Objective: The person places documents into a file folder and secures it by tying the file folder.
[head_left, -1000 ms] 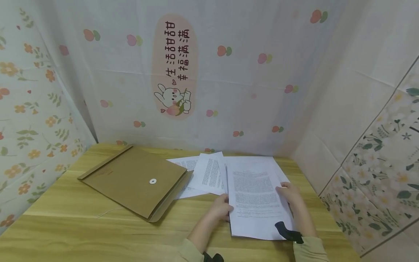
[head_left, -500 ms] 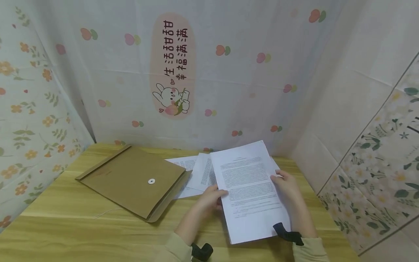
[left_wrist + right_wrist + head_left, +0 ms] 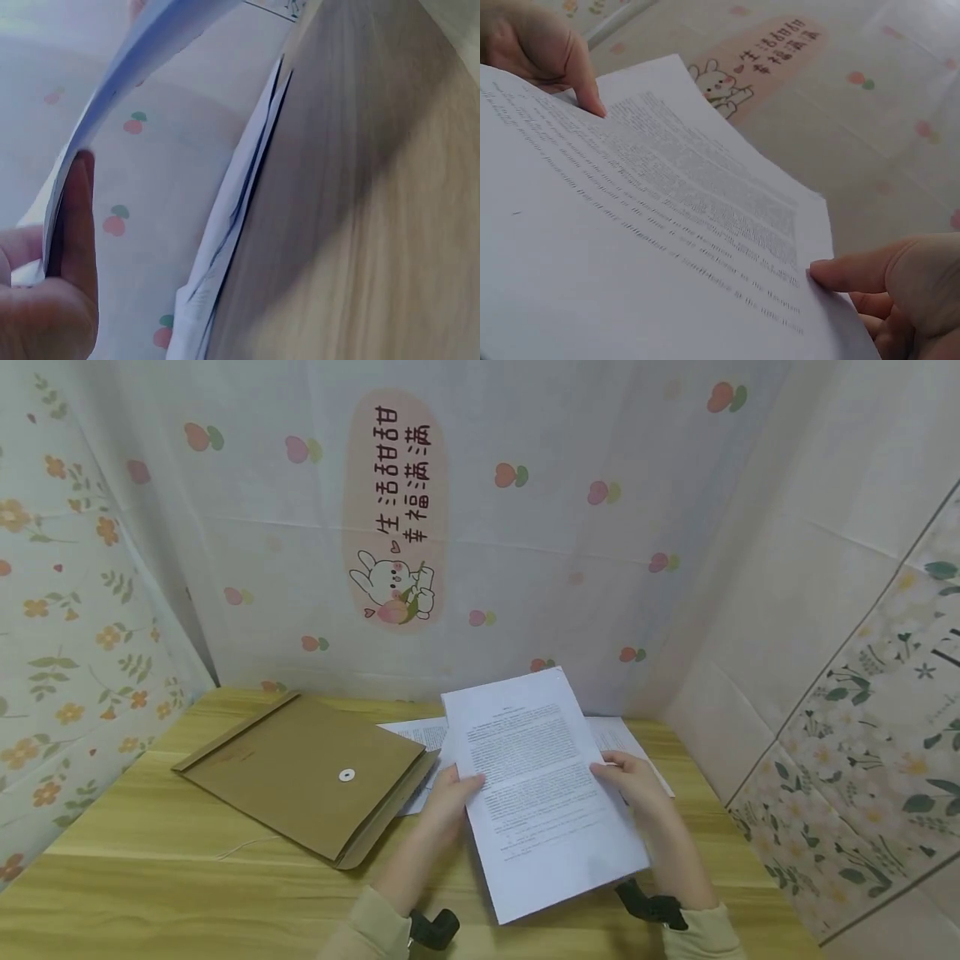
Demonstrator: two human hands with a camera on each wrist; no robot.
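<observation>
A stack of printed paper sheets [image 3: 540, 777] is held up off the table between both hands, tilted a little. My left hand [image 3: 448, 806] grips its left edge, thumb on the printed face and fingers behind, as the left wrist view shows at the sheets' edge [image 3: 64, 176]. At the opposite edge my right hand [image 3: 637, 785] pinches the stack; in the right wrist view its thumb [image 3: 855, 271] lies on the top sheet. Beneath and behind the stack, other printed sheets [image 3: 412, 732] lie on the table, partly covered.
A brown paper envelope [image 3: 300, 777] with a white round button lies at the left of the wooden table [image 3: 187, 893], its flap open toward the sheets. Its thin string trails onto the wood. Patterned curtains [image 3: 525, 568] enclose the table at the back and sides.
Both hands have lifted the stack from the table at the right and brought it leftward, tilting it. Loose sheets at the right edge are uncovered again. The envelope stays where it was.
</observation>
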